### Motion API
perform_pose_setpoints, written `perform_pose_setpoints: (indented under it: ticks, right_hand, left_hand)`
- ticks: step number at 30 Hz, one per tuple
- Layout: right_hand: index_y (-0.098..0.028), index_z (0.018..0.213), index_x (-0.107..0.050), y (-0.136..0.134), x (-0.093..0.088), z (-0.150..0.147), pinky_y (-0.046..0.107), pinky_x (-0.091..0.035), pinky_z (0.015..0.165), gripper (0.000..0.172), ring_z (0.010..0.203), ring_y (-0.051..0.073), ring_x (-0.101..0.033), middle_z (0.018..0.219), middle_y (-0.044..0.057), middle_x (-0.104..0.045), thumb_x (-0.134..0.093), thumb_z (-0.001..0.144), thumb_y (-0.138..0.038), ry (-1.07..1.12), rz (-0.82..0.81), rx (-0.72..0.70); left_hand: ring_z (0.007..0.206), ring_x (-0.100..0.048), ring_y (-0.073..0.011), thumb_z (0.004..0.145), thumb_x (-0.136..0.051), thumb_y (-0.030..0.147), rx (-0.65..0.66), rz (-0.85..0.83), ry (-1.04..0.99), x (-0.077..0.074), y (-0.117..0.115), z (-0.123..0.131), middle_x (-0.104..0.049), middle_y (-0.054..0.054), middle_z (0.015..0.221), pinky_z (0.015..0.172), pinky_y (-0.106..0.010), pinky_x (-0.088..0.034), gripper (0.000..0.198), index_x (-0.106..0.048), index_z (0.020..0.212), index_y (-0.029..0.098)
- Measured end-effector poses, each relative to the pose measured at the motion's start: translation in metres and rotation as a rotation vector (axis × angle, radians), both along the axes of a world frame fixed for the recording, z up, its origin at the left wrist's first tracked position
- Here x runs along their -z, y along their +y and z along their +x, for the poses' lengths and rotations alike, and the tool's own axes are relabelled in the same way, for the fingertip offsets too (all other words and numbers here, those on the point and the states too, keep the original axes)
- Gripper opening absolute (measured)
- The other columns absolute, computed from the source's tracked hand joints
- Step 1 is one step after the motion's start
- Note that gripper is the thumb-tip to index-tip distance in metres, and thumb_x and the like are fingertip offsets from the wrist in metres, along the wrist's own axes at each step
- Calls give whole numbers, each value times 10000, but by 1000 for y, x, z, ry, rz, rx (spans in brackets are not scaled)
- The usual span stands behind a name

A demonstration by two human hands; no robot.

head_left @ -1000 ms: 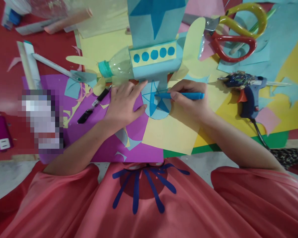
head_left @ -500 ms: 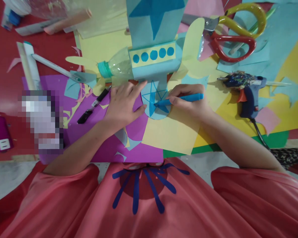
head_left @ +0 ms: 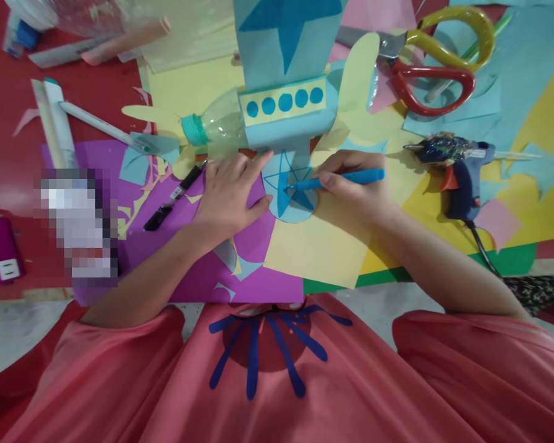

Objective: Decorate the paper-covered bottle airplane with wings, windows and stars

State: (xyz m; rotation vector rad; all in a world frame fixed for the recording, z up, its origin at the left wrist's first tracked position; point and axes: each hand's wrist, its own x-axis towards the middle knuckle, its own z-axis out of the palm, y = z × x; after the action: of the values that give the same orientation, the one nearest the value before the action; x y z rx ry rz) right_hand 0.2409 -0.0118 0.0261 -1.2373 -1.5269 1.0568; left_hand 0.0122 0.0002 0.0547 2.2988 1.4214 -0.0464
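Note:
My right hand (head_left: 353, 184) grips a blue marker (head_left: 362, 176), its tip on a star outline (head_left: 284, 178) that is partly filled with blue. That star is drawn on a rounded light-blue paper wing (head_left: 298, 212). My left hand (head_left: 228, 194) lies with fingers spread at the wing's left edge. Above both hands is a plastic bottle (head_left: 224, 120) with a green cap, wrapped in light-blue paper with a yellow strip (head_left: 284, 103) of blue dots. The opposite wing (head_left: 258, 61) bears a solid blue star. Yellow paper fins (head_left: 360, 67) stick out at the bottle's right end.
Scissors (head_left: 392, 46) with yellow and red handles lie at the upper right, above a glue gun (head_left: 464, 172) with its cord. A black pen (head_left: 175, 197) rests on purple paper (head_left: 175, 277). Paper scraps surround it.
The marker tip has moved slightly up and left within the star, and the marker's back end has shifted slightly right. My left hand has stayed in place.

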Motion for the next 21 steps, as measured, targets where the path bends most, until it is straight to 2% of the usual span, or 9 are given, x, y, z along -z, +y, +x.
perform_pose_setpoints:
  ticks: [4,11,16,21]
  right_hand:
    - [-214,686,-684,1,0,0,287,-497,557,137,569,127,-584,617,-14,-623,-688,814,-260,-11,-17,77]
    - [-228,669,-648,1,-5,-4,290,-456,532,137,533,111,-536,606,-22,-608,-670,800,-260,15,-44,63]
    - [-244,665,-651,-2,-3,-3,295,-457,528,191,570,135,-568,620,-13,-629,-707,826,-331,-78,-45,66]
    - [-223,648,-671,-2,1,-1,284,-449,523,169,572,129,-572,612,-11,-639,-705,808,-265,-68,-2,23]
  left_hand:
    - [1243,-541,-352,944,-531,322,-2,-1,2,-1,0,0,-607,-147,1269,1052,-522,-391,580,-455,1508,206]
    - [1239,-545,-348,947,-518,333,-7,-5,-2,-1,0,0,-609,-141,1244,1056,-513,-392,571,-459,1505,223]
    - [1232,-544,-351,938,-524,323,-3,4,-16,0,0,0,-613,-136,1234,1045,-518,-395,584,-449,1509,228]
    - [1238,-547,-352,947,-506,328,-6,-13,5,-2,1,1,-602,-149,1263,1056,-522,-390,578,-452,1510,207]
